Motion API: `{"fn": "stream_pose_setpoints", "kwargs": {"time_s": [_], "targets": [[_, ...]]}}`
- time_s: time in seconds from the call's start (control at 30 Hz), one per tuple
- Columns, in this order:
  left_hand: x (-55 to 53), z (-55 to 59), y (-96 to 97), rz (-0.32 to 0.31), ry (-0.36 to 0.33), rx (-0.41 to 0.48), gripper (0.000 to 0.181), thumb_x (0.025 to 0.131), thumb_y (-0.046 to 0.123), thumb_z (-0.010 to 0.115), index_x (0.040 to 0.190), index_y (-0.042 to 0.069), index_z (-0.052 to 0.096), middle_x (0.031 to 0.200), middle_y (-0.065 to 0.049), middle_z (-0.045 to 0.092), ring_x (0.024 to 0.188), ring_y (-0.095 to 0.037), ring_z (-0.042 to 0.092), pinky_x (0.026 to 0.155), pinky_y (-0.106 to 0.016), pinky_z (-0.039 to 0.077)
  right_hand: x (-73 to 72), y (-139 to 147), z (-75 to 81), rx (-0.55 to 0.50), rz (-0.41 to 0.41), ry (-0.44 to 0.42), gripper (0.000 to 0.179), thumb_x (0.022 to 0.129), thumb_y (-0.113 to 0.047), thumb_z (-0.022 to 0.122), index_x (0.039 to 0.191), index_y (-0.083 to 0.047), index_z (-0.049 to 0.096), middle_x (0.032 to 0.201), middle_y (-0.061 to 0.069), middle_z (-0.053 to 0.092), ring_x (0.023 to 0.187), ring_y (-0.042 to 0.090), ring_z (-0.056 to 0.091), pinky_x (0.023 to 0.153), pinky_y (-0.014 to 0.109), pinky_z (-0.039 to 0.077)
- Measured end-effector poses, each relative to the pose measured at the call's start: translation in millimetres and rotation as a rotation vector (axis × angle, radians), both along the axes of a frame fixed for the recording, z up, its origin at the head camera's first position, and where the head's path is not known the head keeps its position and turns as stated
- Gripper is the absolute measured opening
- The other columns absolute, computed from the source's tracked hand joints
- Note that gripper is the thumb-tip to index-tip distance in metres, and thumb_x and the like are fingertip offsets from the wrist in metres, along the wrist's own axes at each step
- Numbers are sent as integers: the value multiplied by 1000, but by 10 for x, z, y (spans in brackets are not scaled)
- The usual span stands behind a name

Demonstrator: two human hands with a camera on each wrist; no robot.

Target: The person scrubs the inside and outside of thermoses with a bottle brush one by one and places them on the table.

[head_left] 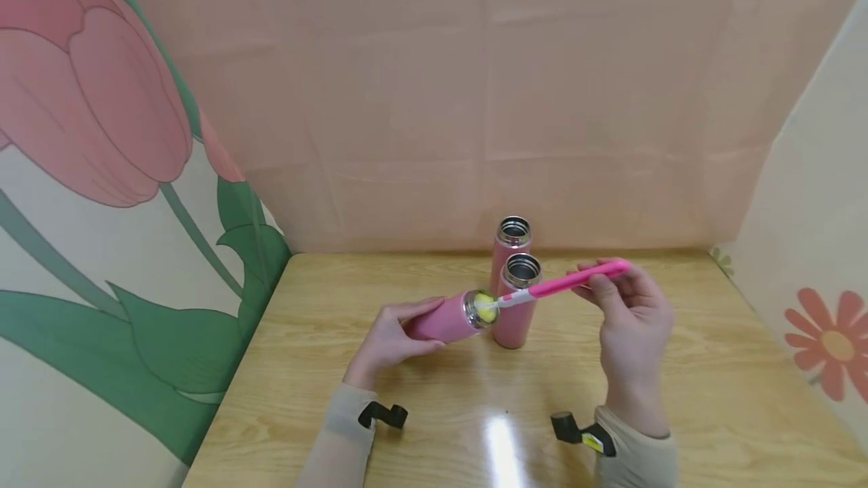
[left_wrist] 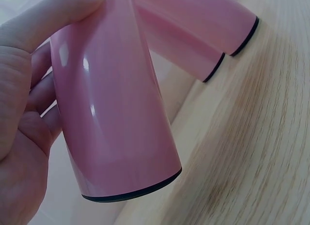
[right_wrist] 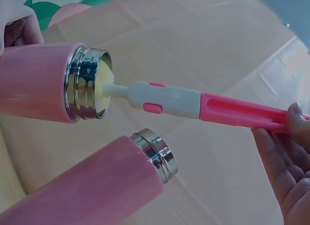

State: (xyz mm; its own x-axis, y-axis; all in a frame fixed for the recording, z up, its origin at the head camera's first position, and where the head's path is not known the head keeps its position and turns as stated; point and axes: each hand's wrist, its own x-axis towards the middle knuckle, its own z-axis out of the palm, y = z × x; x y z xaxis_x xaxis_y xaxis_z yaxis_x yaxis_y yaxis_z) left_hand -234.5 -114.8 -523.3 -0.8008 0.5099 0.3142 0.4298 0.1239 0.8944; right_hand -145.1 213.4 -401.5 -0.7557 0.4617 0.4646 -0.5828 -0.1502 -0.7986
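Note:
My left hand (head_left: 391, 335) grips a pink thermos bottle (head_left: 442, 320), tilted with its steel mouth toward the right. Its black-edged base (left_wrist: 131, 190) hangs above the table in the left wrist view. With thumb and fingers my right hand (head_left: 634, 315) pinches the far end of a pink and white bottle brush (head_left: 573, 282). The brush's pale yellow sponge head (right_wrist: 103, 84) sits in the bottle's mouth, partly hidden inside. Two more pink bottles stand upright and lidless close by: a nearer bottle (head_left: 513, 322) and a farther bottle (head_left: 502, 258).
The wooden table (head_left: 305, 390) backs onto a peach-coloured sheet (head_left: 407, 96). A tulip-printed panel (head_left: 88, 134) rises at the left, and a flower-printed panel (head_left: 807, 247) at the right. The two standing bottles are just behind the held one.

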Motion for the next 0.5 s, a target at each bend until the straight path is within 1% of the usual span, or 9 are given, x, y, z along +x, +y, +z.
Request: {"fn": "stream_pose_setpoints", "kwargs": {"time_s": [0.2,0.27,0.43,0.5], "targets": [[-3,-11,-7,3,-6,-13,69,81,15,97,144,24,70,144,6,68,134,-22,63,112,-50,50,2,20,-10,-20,-13,-3,25,100,3,71,117,20,65,104,23,77,93,26,79,85,39,62],[-1,-12,-10,4,-8,-19,69,81,16,97,144,24,70,144,6,68,133,-23,63,112,-49,50,2,31,-15,-28,-11,9,25,100,4,70,117,21,64,103,23,77,93,26,79,85,39,63],[0,-8,-19,18,-4,-40,70,80,19,98,143,29,70,144,10,67,133,-20,63,112,-48,50,-3,62,-18,-65,-2,56,25,99,7,69,116,24,62,102,25,77,91,27,79,83,39,63],[-4,-10,-20,23,-2,-49,70,80,20,98,143,31,70,144,12,67,134,-19,63,113,-47,50,-5,68,-13,-71,-10,55,26,99,7,69,116,24,62,102,24,77,90,27,79,83,40,63]]}}
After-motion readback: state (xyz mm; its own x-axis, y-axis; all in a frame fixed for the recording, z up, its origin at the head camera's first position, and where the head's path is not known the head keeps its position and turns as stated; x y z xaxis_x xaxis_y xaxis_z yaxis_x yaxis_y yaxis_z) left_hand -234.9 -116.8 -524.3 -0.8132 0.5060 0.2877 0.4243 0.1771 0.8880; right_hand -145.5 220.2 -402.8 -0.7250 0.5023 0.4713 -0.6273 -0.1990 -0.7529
